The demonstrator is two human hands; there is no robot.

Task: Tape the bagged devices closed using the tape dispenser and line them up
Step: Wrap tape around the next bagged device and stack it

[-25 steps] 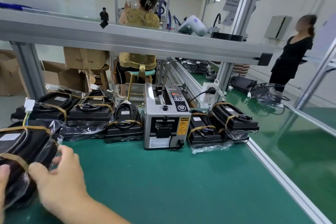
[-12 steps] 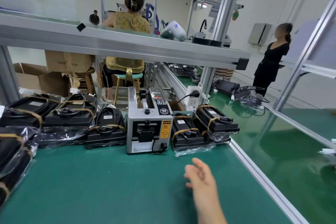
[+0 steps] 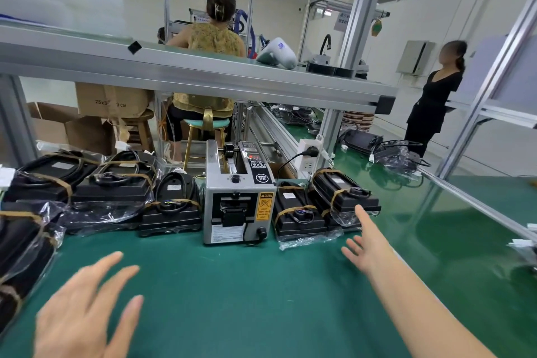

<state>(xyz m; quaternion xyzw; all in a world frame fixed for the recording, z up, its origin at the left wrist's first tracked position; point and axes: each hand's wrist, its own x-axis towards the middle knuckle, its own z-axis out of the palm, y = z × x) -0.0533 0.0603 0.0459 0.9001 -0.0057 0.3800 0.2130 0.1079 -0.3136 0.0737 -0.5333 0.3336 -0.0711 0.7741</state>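
Observation:
A grey tape dispenser (image 3: 239,206) stands at the back of the green table (image 3: 238,293). Black bagged devices bound with tan tape line up on both sides of it: several on the left (image 3: 170,206), two on the right (image 3: 299,215). More bagged devices (image 3: 20,244) lie at the left edge. My right hand (image 3: 367,244) reaches forward with straight fingers, its tips close to the rightmost bagged device (image 3: 345,197). Low in the foreground my left hand (image 3: 87,314) hovers over the table, fingers spread, holding nothing.
An aluminium shelf beam (image 3: 203,73) crosses above the table. A white power socket (image 3: 309,157) with a plug stands behind the dispenser. More bagged devices (image 3: 398,154) lie on the far right table. One person sits behind; another stands at right.
My left hand has let go of the bagged device at the left and come into view over the table. My right hand has stretched forward to the right-hand devices. The view has swung right.

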